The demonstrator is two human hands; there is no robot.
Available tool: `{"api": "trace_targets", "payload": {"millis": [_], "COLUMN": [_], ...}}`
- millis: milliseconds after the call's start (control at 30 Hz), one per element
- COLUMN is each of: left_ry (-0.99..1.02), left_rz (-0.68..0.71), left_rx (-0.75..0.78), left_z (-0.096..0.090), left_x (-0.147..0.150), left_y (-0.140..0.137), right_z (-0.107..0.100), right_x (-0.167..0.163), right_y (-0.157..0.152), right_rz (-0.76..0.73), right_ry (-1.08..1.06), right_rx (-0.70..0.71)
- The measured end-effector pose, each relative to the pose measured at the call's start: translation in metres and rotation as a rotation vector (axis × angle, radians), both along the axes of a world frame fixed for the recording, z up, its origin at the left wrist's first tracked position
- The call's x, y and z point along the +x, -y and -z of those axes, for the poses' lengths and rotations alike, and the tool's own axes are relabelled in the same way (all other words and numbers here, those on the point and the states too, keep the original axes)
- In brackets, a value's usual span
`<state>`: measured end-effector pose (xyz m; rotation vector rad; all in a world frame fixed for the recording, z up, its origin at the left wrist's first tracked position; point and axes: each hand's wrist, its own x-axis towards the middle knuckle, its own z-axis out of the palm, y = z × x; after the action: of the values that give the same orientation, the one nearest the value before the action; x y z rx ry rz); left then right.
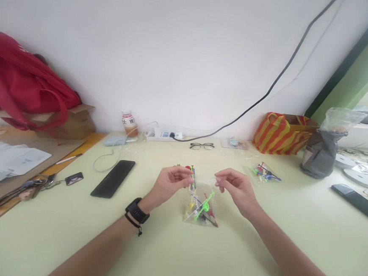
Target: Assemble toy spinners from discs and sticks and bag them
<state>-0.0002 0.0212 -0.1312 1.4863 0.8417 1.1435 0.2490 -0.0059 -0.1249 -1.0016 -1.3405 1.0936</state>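
A clear plastic bag [202, 214] with small coloured plastic parts inside, one of them bright green, hangs or stands between my hands over the pale green table. My left hand [173, 180], below which sits a black watch [137, 210], pinches the bag's upper left edge between thumb and fingers. At the upper right edge, the thumb and fingers of my right hand [235, 188] are closed on the same see-through plastic. Just behind my left fingers, more coloured pieces [193, 175] show, partly hidden. Farther right lies another clear bag of coloured parts [266, 172].
A black phone [113, 179] lies left of my hands, keys [49, 182] farther left. Glasses [201, 146], a power strip [163, 135] and a bottle [129, 124] stand along the wall. At right are a striped bag [282, 135] and a grey bag [321, 155].
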Motion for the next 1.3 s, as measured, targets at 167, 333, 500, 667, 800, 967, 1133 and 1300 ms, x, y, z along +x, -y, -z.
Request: {"api": "trace_targets", "payload": {"millis": [167,333,500,667,800,967,1133,1300], "left_ry": [0.017,0.049,0.061,0.085,0.035,-0.037,-0.164,-0.086], "left_rz": [-0.015,0.017,-0.007,-0.025,-0.068,-0.072,-0.076,-0.03], "left_rx": [0.003,0.021,-0.01,-0.036,-0.031,0.02,0.104,0.051], "left_z": [-0.002,-0.003,0.0,0.003,0.002,0.0,0.0,0.0], "left_x": [0.002,-0.001,-0.002,0.0,0.001,0.0,-0.005,-0.006], "left_y": [0.0,0.0,0.0,0.002,0.002,0.0,-0.003,-0.002], "right_z": [0.002,0.007,0.006,0.001,0.001,0.005,0.002,-0.001], "right_x": [0.002,0.008,0.012,0.01,0.008,0.009,0.01,0.011], "right_y": [-0.001,-0.005,-0.007,-0.004,-0.004,-0.005,-0.005,-0.003], "right_rz": [-0.026,-0.091,-0.136,-0.095,-0.087,-0.03,-0.025,-0.062], "right_ry": [-0.043,-0.113,-0.072,0.049,0.115,0.185,0.291,0.2], "right_rx": [-0.016,-0.068,0.019,0.088,0.122,0.145,0.152,0.13]}}
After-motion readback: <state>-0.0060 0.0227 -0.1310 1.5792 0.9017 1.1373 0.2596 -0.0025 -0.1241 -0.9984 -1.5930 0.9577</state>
